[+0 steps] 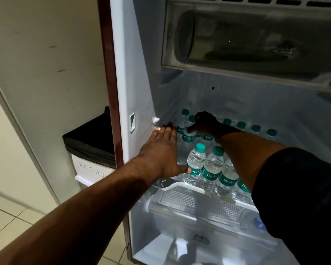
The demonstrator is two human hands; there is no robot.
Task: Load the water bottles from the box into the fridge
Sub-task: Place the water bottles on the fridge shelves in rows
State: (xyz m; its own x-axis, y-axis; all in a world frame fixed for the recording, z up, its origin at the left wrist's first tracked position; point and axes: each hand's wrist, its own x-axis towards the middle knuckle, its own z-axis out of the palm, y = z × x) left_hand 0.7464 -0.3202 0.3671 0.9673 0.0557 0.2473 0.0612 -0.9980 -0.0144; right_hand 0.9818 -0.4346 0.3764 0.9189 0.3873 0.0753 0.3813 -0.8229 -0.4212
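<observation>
R hand [204, 124] is gripping a back-row bottle [189, 138] by its neck; L hand [161, 153] is lying flat, open, thumb against front bottle [195, 163]. Rows packed tight, so a nudge is prob risking toppled neighbours.

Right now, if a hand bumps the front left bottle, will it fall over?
It could tip: the front left bottle is tall, narrow and upright. It looks full, so it is probably too heavy for a light bump. The bottle beside it might catch it.
</observation>
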